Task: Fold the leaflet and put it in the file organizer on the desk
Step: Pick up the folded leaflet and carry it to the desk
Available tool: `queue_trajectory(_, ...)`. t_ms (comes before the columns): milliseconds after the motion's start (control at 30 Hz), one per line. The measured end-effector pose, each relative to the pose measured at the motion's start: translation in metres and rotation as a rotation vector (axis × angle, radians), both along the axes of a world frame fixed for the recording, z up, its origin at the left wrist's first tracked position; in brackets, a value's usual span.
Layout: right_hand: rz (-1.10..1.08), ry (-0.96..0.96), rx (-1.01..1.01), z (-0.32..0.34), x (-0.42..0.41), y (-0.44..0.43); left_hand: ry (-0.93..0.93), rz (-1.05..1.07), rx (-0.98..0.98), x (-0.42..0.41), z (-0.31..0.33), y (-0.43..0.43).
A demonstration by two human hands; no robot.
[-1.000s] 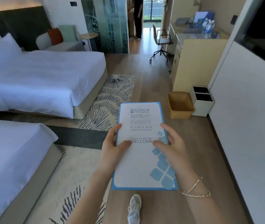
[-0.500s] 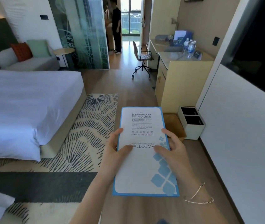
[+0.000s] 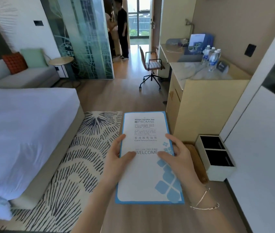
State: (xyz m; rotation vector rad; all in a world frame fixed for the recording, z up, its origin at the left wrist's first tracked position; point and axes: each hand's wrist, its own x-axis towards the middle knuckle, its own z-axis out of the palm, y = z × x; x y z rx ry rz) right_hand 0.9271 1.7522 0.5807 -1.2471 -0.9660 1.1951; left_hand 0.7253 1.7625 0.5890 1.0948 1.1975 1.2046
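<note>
A white leaflet (image 3: pixel 146 174) with a blue border and "WELCOME" printed on it is held flat in front of me, above the wooden floor. My left hand (image 3: pixel 116 158) grips its left edge with the thumb on top. My right hand (image 3: pixel 177 157) grips the right edge the same way. Far ahead on the right, a blue file organizer (image 3: pixel 199 41) with papers stands at the back of the desk (image 3: pixel 172 54).
A beige cabinet (image 3: pixel 205 105) with water bottles (image 3: pixel 212 56) stands right of the leaflet, a white two-slot bin (image 3: pixel 215 172) and a wicker basket (image 3: pixel 199 165) at its foot. A swivel chair (image 3: pixel 150 66) faces the desk. A bed (image 3: pixel 24 132) and patterned rug (image 3: pixel 76 165) lie left. People stand in the doorway (image 3: pixel 121 27).
I have walked forward along the room; the cabinet, desk and chair are closer and the nearer bed has dropped out of view. Both hands keep the same hold on the leaflet.
</note>
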Motion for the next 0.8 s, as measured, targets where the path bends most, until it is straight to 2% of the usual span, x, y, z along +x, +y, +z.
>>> queue_trajectory(367,0.079,-0.045,-0.047,-0.046,0.0,0.314,0.022,0.088,-0.061,0.0,-0.044,0.299)
queue_trajectory(667,-0.094,-0.056,0.029,-0.013,0.018,0.595,0.028,-0.101,0.069,0.017,-0.007,0.619)
queue_trajectory(800,-0.15,-0.06,0.021,-0.015,0.042,0.697,0.02,-0.165,0.04,0.043,-0.018,0.734)
